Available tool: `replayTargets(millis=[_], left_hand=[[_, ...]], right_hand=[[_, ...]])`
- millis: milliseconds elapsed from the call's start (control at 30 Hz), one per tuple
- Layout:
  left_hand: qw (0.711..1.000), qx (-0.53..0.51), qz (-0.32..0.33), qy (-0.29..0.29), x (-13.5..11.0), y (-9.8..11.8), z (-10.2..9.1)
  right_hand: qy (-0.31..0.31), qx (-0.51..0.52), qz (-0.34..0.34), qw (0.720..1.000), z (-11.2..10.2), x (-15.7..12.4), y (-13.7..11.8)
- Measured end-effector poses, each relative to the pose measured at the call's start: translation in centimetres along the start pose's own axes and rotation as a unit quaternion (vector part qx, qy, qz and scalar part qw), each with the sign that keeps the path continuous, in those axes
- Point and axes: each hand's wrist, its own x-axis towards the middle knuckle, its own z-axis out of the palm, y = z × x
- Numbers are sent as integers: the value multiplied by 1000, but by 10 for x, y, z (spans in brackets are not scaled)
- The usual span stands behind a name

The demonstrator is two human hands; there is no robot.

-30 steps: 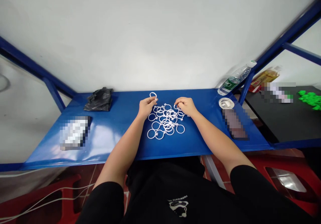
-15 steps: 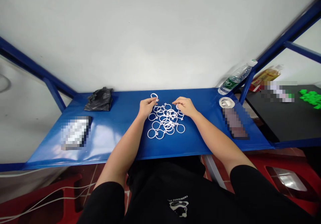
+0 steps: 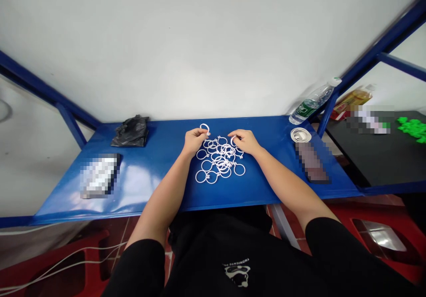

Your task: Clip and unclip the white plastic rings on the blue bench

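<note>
The left hand [image 3: 194, 140] pinches a white plastic ring [image 3: 204, 129] just beyond the far edge of the ring pile [image 3: 219, 160]; the right hand [image 3: 244, 141] pinches another ring [image 3: 233, 140] at the pile's far right.

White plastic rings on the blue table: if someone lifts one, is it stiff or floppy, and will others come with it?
Probably light, fairly stiff: the ring in the left hand looks round and unbent between the fingers. The pile's rings overlap and may be linked, so lifting one could drag others. Lying flat, they seem unlikely to roll.
</note>
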Motion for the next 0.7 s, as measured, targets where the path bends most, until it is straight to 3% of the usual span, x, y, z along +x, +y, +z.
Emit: replayTargets(millis=[367,700], left_hand=[[999,-50,-2,-2,3,-8,0],[1000,-9,5,-13,3,-10,1]], right_hand=[[6,9,13,1000,-1,1,-2],[30,39,-4,999,-3,2,0]])
